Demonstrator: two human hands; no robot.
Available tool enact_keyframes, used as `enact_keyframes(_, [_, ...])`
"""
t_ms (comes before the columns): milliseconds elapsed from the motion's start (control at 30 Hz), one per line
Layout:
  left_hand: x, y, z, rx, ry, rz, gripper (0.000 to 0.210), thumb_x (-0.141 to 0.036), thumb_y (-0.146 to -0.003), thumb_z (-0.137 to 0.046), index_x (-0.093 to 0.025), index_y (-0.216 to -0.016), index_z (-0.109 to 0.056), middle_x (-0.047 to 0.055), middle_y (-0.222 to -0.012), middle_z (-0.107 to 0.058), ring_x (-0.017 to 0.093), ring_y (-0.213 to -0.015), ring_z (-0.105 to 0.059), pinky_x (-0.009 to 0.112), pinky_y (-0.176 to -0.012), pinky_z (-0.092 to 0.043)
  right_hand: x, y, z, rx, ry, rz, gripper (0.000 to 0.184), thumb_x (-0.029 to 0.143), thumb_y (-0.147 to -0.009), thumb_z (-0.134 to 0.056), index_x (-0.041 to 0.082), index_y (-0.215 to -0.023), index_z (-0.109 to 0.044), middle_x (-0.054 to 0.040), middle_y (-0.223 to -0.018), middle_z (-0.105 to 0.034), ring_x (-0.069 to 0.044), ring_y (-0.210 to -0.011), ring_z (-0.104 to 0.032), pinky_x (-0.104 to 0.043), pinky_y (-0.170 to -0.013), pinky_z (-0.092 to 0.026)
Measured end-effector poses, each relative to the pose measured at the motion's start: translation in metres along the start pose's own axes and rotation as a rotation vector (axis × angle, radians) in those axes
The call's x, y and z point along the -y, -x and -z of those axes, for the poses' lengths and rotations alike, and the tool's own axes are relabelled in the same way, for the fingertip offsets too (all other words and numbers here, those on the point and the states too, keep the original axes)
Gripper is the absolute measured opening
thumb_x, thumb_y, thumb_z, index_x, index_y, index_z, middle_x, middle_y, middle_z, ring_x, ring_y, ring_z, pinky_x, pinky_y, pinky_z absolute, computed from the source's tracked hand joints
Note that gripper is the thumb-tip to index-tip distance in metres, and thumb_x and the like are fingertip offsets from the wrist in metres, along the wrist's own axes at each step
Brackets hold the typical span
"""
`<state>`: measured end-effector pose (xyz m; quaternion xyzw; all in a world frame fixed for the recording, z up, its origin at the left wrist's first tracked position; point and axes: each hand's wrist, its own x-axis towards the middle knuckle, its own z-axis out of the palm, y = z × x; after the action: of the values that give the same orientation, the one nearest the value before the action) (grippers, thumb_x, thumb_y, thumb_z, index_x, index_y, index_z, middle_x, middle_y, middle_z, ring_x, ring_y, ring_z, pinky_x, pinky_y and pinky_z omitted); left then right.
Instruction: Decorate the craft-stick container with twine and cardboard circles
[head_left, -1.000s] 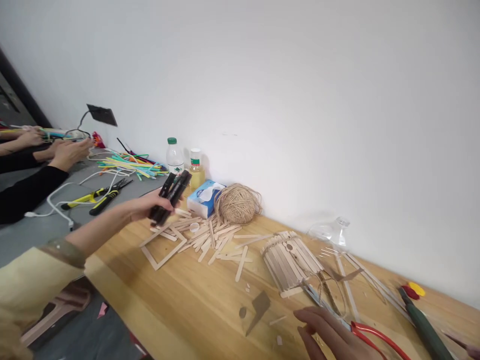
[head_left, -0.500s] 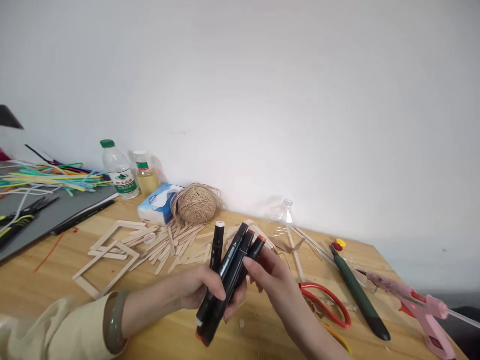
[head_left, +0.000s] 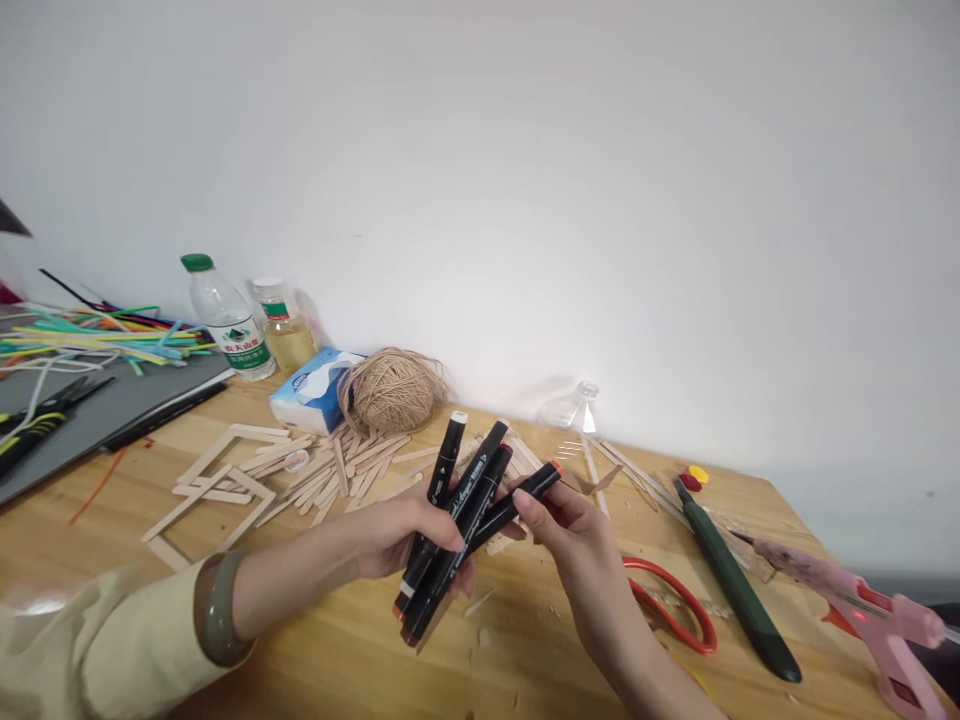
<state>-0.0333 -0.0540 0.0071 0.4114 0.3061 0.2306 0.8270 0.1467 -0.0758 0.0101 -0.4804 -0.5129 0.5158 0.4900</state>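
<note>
Several black markers (head_left: 474, 505) are fanned out in my left hand (head_left: 409, 535), whose thumb presses across them above the table. Their caps show white, dark red and orange ends. My right hand (head_left: 566, 525) pinches the orange-ended marker (head_left: 517, 503) near its upper end, between thumb and fingers. That marker leans to the right, away from the others, and its lower part is hidden behind them or in my left hand. Behind the hands lie loose wooden craft sticks (head_left: 352, 465), along with sticks joined into angled frames (head_left: 206, 495).
A ball of twine (head_left: 394, 390), a tissue pack (head_left: 315, 390) and two bottles (head_left: 231, 330) stand at the back left. Pliers (head_left: 45, 425) and pipe cleaners (head_left: 112, 335) lie far left. At right are red-handled scissors (head_left: 675, 605), a green tool (head_left: 739, 585) and a pink glue gun (head_left: 847, 595).
The orange-ended marker has swung out to the right from the bunch with my right hand. The markers have spread further apart, and the view has shifted slightly.
</note>
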Motion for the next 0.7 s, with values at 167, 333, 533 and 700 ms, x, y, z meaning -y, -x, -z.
enact_keyframes(167, [0.001, 0.0, 0.015, -0.062, -0.035, 0.063, 0.047, -0.022, -0.058, -0.058, -0.011, -0.104, -0.06, 0.003, -0.058, -0.066, 0.014, -0.044, -0.055, 0.022, -0.037, -0.04, 0.001, -0.004, 0.005, -0.154, -0.006, 0.024, 0.026, 0.044, -0.077, -0.065, 0.018, -0.083, -0.064, 0.0005, -0.069, -0.06, -0.015, -0.064, -0.05, -0.026, -0.06, -0.041])
enact_keyframes(333, [0.007, 0.0, 0.03, -0.049, -0.046, -0.036, 0.042, -0.016, -0.057, -0.059, -0.012, -0.098, -0.063, 0.003, -0.059, -0.065, 0.014, -0.049, -0.057, 0.02, -0.043, -0.041, 0.009, -0.009, 0.016, -0.315, -0.085, 0.083, 0.03, 0.049, -0.078, -0.061, 0.019, -0.081, -0.06, -0.0029, -0.079, -0.059, -0.015, -0.067, -0.05, -0.024, -0.053, -0.04])
enact_keyframes(533, [-0.002, 0.007, 0.02, -0.015, -0.092, -0.098, 0.05, -0.008, -0.053, -0.063, -0.017, -0.102, -0.061, 0.002, -0.079, -0.067, 0.012, -0.057, -0.057, 0.021, -0.052, -0.043, 0.009, -0.003, 0.009, -0.122, 0.089, -0.011, 0.033, 0.051, -0.079, -0.058, 0.019, -0.077, -0.059, 0.0018, -0.064, -0.05, -0.012, -0.058, -0.044, -0.023, -0.051, -0.036])
enact_keyframes(700, [-0.005, 0.007, 0.025, -0.177, -0.415, -0.176, 0.039, -0.016, -0.062, -0.06, -0.016, -0.1, -0.06, 0.004, -0.086, -0.068, 0.014, -0.063, -0.058, 0.024, -0.057, -0.045, 0.005, -0.003, 0.005, 0.001, -0.012, -0.074, 0.033, 0.051, -0.078, -0.061, 0.019, -0.086, -0.062, -0.0015, -0.072, -0.061, -0.015, -0.069, -0.056, -0.024, -0.059, -0.046])
